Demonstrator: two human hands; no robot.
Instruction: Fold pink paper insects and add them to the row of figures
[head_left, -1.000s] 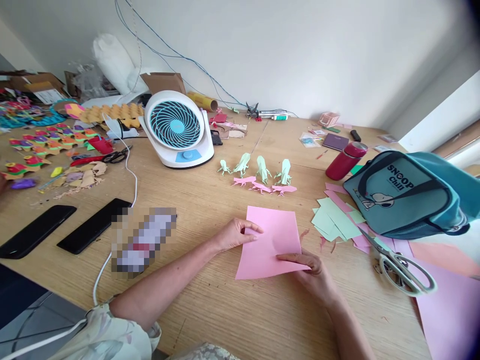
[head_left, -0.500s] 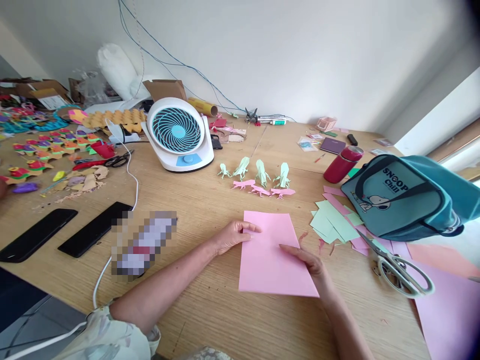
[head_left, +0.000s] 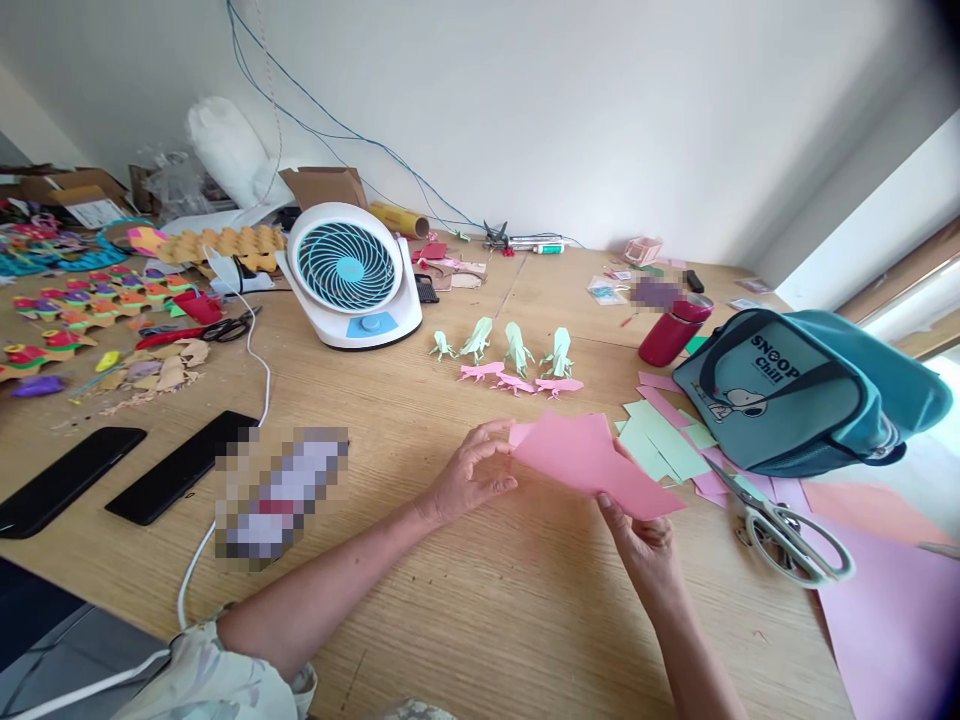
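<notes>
A pink paper sheet [head_left: 589, 460] is lifted off the wooden table [head_left: 420, 620], held between both hands. My left hand [head_left: 469, 475] pinches its left corner with thumb and fingers. My right hand [head_left: 641, 545] grips the sheet's lower right edge from below. Beyond the sheet stand several folded green paper figures [head_left: 517, 345] with pink folded figures [head_left: 517, 380] in front of them.
A white and blue desk fan [head_left: 349, 275] stands at the back left. Two black phones [head_left: 120, 475] lie at the left. Scissors [head_left: 787, 525], loose green and pink paper pieces [head_left: 667, 440], a teal Snoopy bag [head_left: 802, 390] and a red bottle [head_left: 671, 330] are on the right.
The pink sheet lay flat on the table under both hands; now both hands have lifted it and tilted it up.
</notes>
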